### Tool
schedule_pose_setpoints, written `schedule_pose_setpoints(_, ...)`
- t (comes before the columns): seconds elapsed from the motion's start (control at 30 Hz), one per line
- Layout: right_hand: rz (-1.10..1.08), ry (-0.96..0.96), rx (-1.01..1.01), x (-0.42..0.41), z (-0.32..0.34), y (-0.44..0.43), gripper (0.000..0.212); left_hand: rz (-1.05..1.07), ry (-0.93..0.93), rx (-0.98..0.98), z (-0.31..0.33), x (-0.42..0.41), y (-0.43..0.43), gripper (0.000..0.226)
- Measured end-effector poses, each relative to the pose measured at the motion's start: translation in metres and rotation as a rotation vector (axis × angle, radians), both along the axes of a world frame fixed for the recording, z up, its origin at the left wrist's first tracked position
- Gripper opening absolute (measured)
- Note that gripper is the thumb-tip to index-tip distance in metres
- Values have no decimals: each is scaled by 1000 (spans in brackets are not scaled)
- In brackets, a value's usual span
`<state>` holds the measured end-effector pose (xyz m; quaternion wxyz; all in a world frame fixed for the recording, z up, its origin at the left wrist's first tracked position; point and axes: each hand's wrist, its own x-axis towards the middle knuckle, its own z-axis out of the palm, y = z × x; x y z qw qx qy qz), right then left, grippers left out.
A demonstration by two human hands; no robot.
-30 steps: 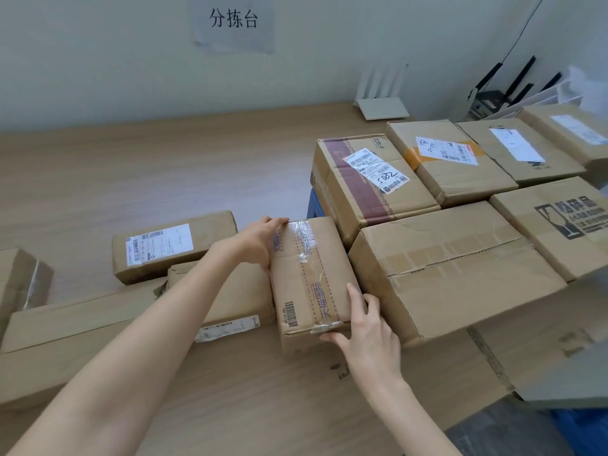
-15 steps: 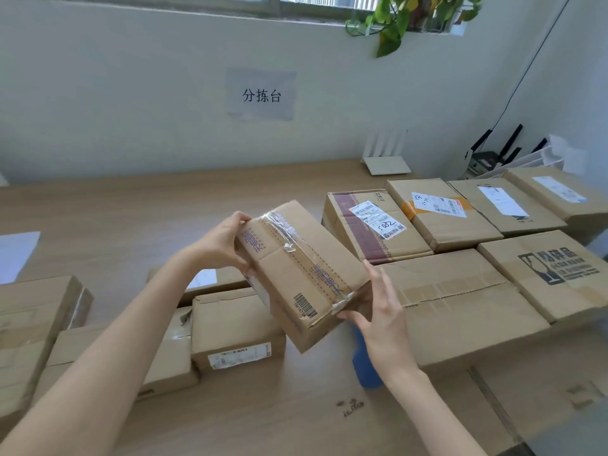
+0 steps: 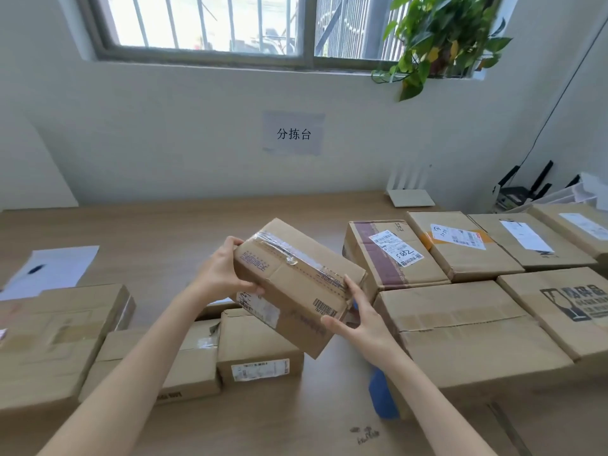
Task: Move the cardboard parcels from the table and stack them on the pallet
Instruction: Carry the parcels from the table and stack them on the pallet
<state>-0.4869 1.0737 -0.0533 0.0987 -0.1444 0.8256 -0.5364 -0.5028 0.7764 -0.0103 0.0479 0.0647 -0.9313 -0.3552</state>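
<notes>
Lifted higher off the table (image 3: 171, 232) than half a second ago and tilted further, near end dipping toward the lower right: the taped parcel (image 3: 297, 284), now clear of the wood and held in the air. Farthest left, a sheet of white paper (image 3: 52, 269) lying flat, and in front of it a long box (image 3: 56, 340). Next, two smaller boxes (image 3: 256, 347) side by side beneath the raised one. Left hand (image 3: 223, 274) wrapped round the parcel's far left end, fingers curled and gripping. Right hand (image 3: 358, 320) clasping the near right corner, fingers pressed to the cardboard. Farther right, a large box (image 3: 460, 330) touching a row of labelled boxes (image 3: 460, 245) behind.
</notes>
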Motion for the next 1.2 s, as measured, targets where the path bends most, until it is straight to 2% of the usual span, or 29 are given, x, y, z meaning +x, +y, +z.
schedule_pose_setpoints(0.07, -4, 26, 32, -4, 4, -4, 122, 34, 18, -12, 6, 6, 6, 92)
schedule_pose_setpoints(0.13, -20, 82, 58, -9, 12, -6, 128, 62, 67, -37, 13, 10, 13, 91)
schedule_pose_setpoints(0.27, -66, 242, 43, -27, 38, 6, 117, 114, 186, -77, 42, 14, 38, 88)
schedule_pose_setpoints(0.43, -82, 392, 17, -57, 85, 67, 106, 143, 319, -79, 80, 10, 104, 84)
schedule_pose_setpoints(0.6, -69, 416, 8, -88, 115, 175, 96, 154, 364, -15, 90, -12, 207, 78)
schedule_pose_setpoints(0.73, -55, 412, 80, -107, 131, 282, 86, 157, 379, 50, 88, -29, 307, 78)
schedule_pose_setpoints(0.87, -53, 403, 135, -122, 143, 387, 87, 150, 385, 95, 87, -44, 410, 84)
schedule_pose_setpoints(1.0, -22, 349, 175, -136, 150, 485, 85, 117, 362, 104, 88, -55, 508, 73)
schedule_pose_setpoints(1.2, -105, 295, 210, -152, 146, 609, 97, 6, 348, 127, 79, -79, 634, 65)
